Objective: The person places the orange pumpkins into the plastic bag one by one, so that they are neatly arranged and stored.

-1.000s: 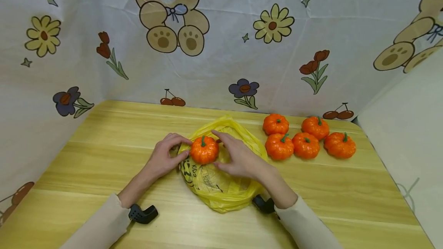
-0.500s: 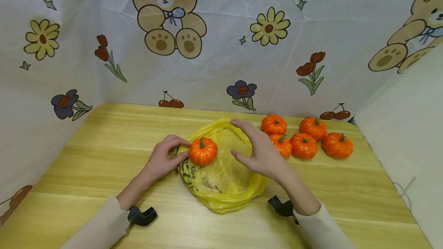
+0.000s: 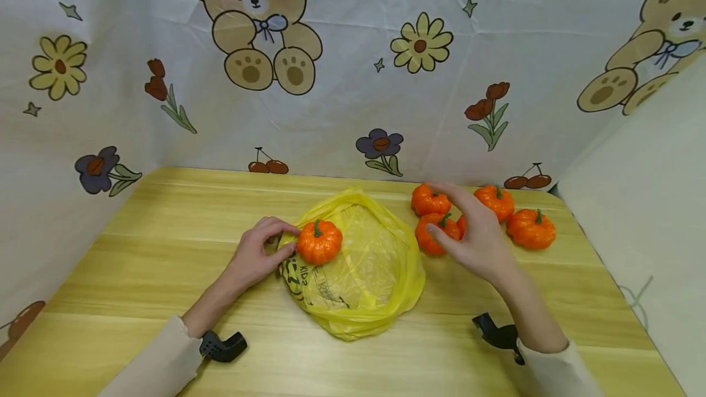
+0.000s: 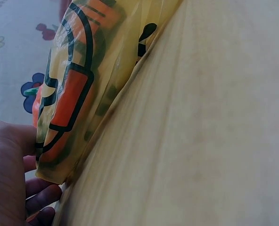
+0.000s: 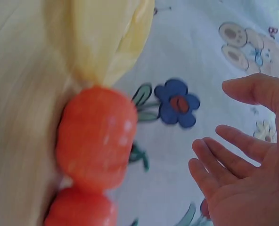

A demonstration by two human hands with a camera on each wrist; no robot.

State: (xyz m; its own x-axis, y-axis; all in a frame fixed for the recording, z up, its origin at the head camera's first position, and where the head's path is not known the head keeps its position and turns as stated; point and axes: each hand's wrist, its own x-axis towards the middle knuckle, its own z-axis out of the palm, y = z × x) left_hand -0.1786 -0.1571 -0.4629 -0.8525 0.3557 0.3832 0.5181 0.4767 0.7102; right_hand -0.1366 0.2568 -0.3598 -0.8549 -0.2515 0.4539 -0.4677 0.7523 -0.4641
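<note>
A yellow plastic bag [image 3: 380, 308] with dark print lies spread on the table, its mouth facing up. One small orange pumpkin [image 3: 319, 242] with a green stem sits at the bag's left side. My left hand [image 3: 261, 247] pinches the bag's left edge, thumb and forefinger right beside that pumpkin; in the left wrist view its other fingers [image 4: 45, 195] curl by the bag's lower corner. Several more pumpkins [image 3: 531, 230] stand to the right. Over them hovers my right hand [image 3: 477, 234], fingers spread and holding nothing, hiding part of the group. Two pumpkins [image 5: 97, 139] show in the right wrist view.
The wooden table [image 3: 165, 262] meets a patterned cloth wall [image 3: 331, 115] right behind the pumpkins. A pale side wall [image 3: 634, 201] borders it at the right. Black wrist cameras [image 3: 222, 347] jut out from both forearms.
My right hand has left the single pumpkin and moved right to above the group. The left hand keeps its place by the bag's edge and the pumpkin.
</note>
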